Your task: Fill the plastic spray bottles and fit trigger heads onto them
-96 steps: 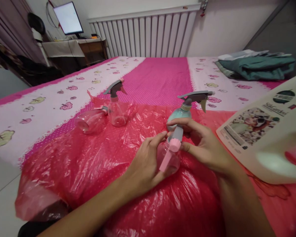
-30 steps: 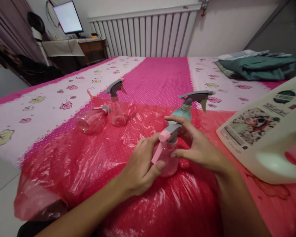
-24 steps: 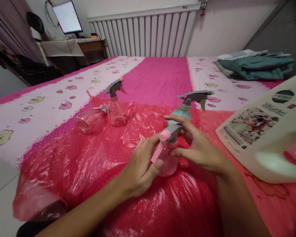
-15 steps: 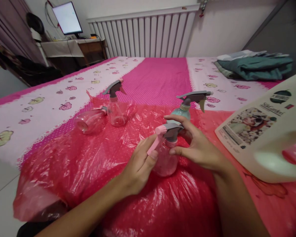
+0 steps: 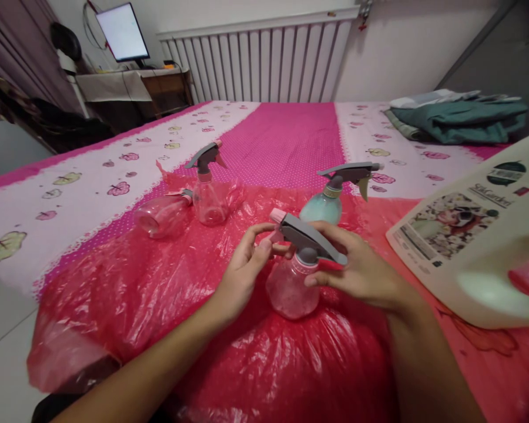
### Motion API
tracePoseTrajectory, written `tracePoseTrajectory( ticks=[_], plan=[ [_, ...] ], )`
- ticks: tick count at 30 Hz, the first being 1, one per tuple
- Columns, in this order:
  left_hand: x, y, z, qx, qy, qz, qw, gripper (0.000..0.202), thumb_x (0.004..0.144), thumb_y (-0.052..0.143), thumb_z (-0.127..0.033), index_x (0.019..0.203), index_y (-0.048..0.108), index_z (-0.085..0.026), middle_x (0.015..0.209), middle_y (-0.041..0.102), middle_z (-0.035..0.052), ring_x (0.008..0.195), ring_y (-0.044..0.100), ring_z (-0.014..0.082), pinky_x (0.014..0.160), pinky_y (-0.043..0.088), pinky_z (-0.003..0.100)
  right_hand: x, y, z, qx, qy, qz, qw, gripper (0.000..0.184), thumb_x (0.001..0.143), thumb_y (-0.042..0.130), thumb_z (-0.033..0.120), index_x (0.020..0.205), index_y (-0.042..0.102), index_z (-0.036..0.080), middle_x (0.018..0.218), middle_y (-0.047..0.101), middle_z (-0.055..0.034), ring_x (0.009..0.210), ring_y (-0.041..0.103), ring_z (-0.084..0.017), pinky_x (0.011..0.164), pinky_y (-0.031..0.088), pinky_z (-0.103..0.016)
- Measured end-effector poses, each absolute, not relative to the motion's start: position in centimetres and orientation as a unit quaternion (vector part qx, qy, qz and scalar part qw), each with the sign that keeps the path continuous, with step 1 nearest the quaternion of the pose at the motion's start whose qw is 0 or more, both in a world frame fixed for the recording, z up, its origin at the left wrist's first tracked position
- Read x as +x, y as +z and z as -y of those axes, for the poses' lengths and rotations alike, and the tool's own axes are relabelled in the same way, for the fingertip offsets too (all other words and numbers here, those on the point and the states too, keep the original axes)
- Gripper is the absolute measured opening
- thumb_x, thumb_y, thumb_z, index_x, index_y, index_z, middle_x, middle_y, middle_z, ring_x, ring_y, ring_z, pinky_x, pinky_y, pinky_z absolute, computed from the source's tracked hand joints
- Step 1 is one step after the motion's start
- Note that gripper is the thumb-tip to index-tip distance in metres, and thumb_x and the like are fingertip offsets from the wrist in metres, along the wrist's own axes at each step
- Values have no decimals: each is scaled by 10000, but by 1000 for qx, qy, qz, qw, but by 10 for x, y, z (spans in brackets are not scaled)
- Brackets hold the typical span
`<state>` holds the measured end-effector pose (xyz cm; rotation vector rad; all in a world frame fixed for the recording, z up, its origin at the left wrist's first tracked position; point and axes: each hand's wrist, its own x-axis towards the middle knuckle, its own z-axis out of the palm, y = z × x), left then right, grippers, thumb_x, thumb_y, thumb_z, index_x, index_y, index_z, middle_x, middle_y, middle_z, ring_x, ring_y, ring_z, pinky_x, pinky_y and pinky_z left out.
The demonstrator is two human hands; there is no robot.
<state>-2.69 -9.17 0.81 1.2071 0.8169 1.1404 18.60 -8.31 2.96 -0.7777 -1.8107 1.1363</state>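
A clear pink spray bottle (image 5: 291,291) stands upright in front of me on a red plastic sheet (image 5: 167,294). Its grey spray head with pink nozzle and trigger points up and to the left. My left hand (image 5: 247,267) pinches the pink trigger between thumb and fingers. Curled about the bottle's neck from the right is my right hand (image 5: 357,264), its thumb on the near side and its other fingers partly hidden behind the head. Just beyond is another spray bottle (image 5: 321,210), holding pale blue liquid, with a grey head.
At the left, one clear spray bottle (image 5: 209,202) stands upright and a pink one (image 5: 163,214) lies on its side. A large cream jug (image 5: 449,235) leans in at the right. Folded cloths (image 5: 461,120) lie on the bed (image 5: 291,135), near the far right corner.
The spray head has turned, its nozzle swinging farther back and its grey rear coming toward me on the right. My left fingers have shifted up around the trigger.
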Motion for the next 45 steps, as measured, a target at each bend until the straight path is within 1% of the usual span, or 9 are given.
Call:
tracePoseTrajectory(
  ticks=[5, 9, 13, 16, 21, 25, 35, 41, 45],
  plan=[
    [-26, 15, 86, 535, 484, -362, 590, 462, 923, 727, -591, 1122, 634, -184, 835, 779, 41, 800, 738, 210, 797, 535, 325, 182, 34, 90, -290, 537, 686, 397, 383, 789, 913, 201, 1056, 642, 242, 1109, 740, -21, 1015, 732, -187, 842, 631, -272],
    [-29, 16, 86, 546, 477, -381, 574, 459, 914, 727, -600, 1096, 654, -184, 815, 768, 35, 785, 738, 212, 772, 534, 319, 179, 32, 91, -291, 557, 670, 396, 619, 801, 879, 156, 1317, 578, 318, 1175, 714, -18, 1056, 725, -182, 736, 634, -223],
    [-29, 16, 94, 562, 487, -387, 545, 446, 983, 622, -618, 1192, 634, -224, 921, 779, 34, 943, 738, 227, 935, 518, 369, 182, 28, 88, -295, 513, 711, 381, 796, 862, 849, 220, 1533, 447, 368, 1137, 713, -11, 1070, 712, -190, 915, 627, -302],
    [-30, 12, 101, 594, 466, -371, 541, 512, 1018, 575, -601, 1397, 502, -264, 1122, 768, 71, 1138, 703, 256, 1051, 478, 429, 188, 27, 86, -321, 474, 730, 373, 767, 893, 833, 352, 1557, 449, 368, 1328, 634, -53, 1214, 656, -248, 1082, 563, -423],
    [-32, 1, 103, 733, 411, -295, 455, 937, 920, 750, -561, 1640, 193, -339, 1519, 565, 152, 1388, 562, 339, 1154, 425, 526, 191, 25, 86, -345, 422, 752, 372, 849, 872, 842, 413, 1597, 403, 444, 1660, 301, -21, 1526, 370, -313, 1224, 436, -470],
    [-31, -5, 99, 798, 382, -286, 369, 1281, 777, 897, -535, 1686, 9, -370, 1497, 592, 156, 1374, 576, 389, 1153, 435, 586, 189, 26, 88, -327, 487, 724, 363, 882, 910, 792, 364, 1653, 320, 429, 1641, 396, -27, 1434, 505, -297, 1131, 543, -416],
    [-27, -1, 104, 803, 389, -304, 333, 1067, 894, 811, -377, 1664, 73, -390, 1542, 562, 141, 1339, 615, 351, 1121, 493, 549, 186, 30, 90, -305, 511, 710, 377, 940, 867, 829, 238, 1622, 313, 455, 1621, 368, -49, 1069, 613, -186, 894, 646, -303],
    [-23, 2, 104, 777, 403, -288, 389, 1019, 872, 837, -339, 1630, 161, -415, 1692, 359, 139, 1350, 598, 340, 1145, 481, 541, 186, 29, 91, -307, 545, 678, 386, 850, 814, 865, 214, 1490, 405, 446, 1265, 508, -39, 890, 588, -144, 623, 608, -185],
    [-21, 5, 104, 738, 403, -301, 449, 984, 852, 844, -272, 1593, 204, -374, 1558, 516, 136, 1348, 591, 320, 1158, 456, 516, 184, 25, 88, -348, 514, 672, 404, 881, 734, 924, 253, 1420, 390, 391, 1348, 467, -61, 897, 602, -150, 683, 608, -245]
  ],
)
